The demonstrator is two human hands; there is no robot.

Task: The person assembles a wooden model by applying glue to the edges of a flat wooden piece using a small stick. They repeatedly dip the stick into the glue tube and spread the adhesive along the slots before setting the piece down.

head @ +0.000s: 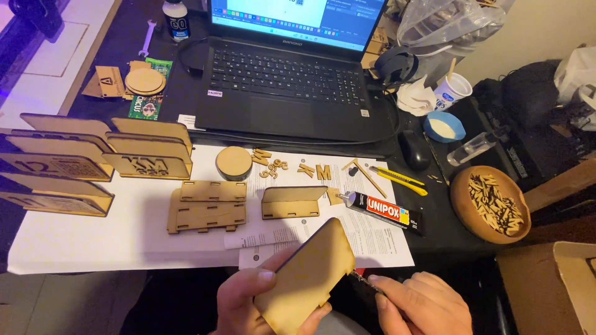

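A left hand (248,298) grips a wooden panel (307,279) low over the desk edge, fingers wrapped round its lower corner and tilting it so the edge meets a thin tool (366,282) pinched in the closed right hand (422,304). Beyond, a black glue tube (383,212) with a red-and-yellow label lies on white paper (93,236), near loose wooden letters (323,172) and a yellow knife (400,178).
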